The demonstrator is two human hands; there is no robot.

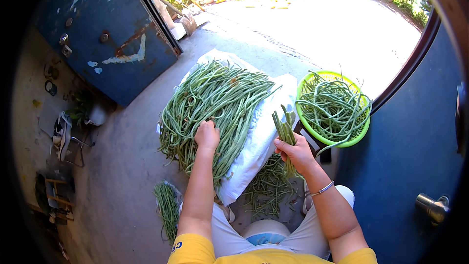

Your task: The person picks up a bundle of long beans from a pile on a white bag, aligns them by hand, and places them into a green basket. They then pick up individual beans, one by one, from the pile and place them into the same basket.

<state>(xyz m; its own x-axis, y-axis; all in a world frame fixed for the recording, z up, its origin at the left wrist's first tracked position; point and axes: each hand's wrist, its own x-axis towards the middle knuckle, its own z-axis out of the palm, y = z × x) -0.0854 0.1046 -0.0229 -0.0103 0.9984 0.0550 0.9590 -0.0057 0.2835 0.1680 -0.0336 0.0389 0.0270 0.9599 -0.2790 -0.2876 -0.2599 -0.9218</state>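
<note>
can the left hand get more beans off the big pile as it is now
Probably yes: the left hand already rests on the bean pile on the white sack, with nothing lying over the beans there.

Grey concrete floor (122, 166), rusty blue metal door (105, 29), sunlit pavement (322, 24) outside

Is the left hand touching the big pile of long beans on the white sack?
Touching. The head view shows the left hand pressed into the bean pile, fingers buried among the pods, no gap visible.
</note>
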